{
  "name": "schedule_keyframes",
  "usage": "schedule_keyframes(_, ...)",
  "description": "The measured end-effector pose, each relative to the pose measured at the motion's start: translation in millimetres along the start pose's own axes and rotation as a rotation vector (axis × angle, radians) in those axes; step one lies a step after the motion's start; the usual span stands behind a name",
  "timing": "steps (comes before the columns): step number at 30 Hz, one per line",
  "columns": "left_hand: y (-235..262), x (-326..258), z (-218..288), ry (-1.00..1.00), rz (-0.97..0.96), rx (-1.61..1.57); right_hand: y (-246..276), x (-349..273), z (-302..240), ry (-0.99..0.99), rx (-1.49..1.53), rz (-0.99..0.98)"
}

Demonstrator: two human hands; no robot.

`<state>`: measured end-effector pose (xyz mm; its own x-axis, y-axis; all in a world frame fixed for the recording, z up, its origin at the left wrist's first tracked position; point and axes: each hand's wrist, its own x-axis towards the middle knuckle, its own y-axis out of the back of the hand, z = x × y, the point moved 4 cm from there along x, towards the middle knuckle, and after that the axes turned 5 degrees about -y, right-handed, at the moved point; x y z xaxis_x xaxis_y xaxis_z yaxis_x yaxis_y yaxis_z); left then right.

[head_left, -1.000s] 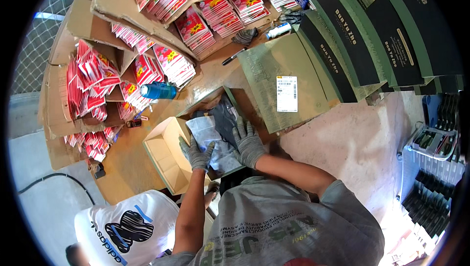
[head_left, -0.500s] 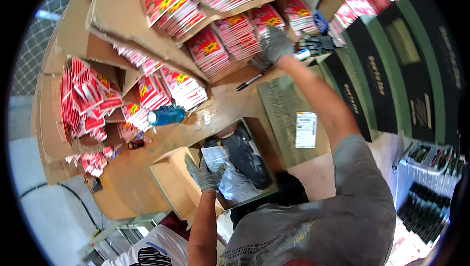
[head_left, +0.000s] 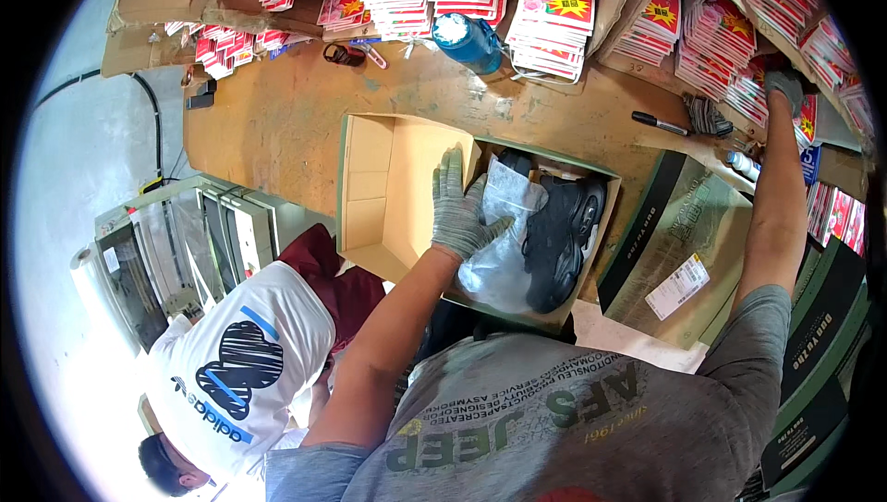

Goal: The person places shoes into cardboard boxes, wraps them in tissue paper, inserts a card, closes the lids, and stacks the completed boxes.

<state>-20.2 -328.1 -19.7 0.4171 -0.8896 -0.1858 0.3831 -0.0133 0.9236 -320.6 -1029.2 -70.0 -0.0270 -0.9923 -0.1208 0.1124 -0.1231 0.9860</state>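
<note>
Head cam, btl behind box, pen R

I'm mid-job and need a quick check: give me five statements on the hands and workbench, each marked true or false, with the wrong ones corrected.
1. The left hand is bare. False: it wears a grey glove.
2. A black shoe lies in the open shoebox. True.
3. The right hand is inside the open shoebox. False: it is up at the red packets.
4. The blue bottle is left of the black marker in this view. True.
5. The white label is on the blue bottle. False: it is on the box right of the open shoebox.
</note>
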Motion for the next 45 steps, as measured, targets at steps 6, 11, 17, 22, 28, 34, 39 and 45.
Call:
schedule_keyframes(6, -5, 4, -1, -0.053, 0.035, 0.070, 7, -38, 65, 0.069, 0.175, 0.069)
schedule_keyframes(11, -14, -13, -3, 0.007, 0.053, 0.072, 75, -362, 59, -0.351, 1.785, -0.461)
schedule_keyframes(17, -13, -12, -5, -0.073, 0.118, 0.059, -22, -658, 54, 0.005, 1.191, -0.299)
schedule_keyframes(22, 12, -46, -14, -0.124, 0.223, -0.286, -20, -727, 15, 0.051, 1.166, -0.522)
schedule_keyframes(28, -34, -231, -68, 0.466, -0.477, -1.477, -1, -688, 31, 0.314, 0.792, -0.017)
schedule_keyframes(34, -75, -259, -88, 0.871, -0.008, -2.167, -66, -667, 7, 0.254, 0.977, -0.399)
schedule_keyframes(39, -37, -259, -64, 0.484, 0.372, -1.303, -78, -665, 1, 0.336, 1.165, -0.510)
schedule_keyframes(45, 36, -246, -8, -0.169, 0.403, -0.461, -69, -623, 5, -0.181, 1.808, -1.065)
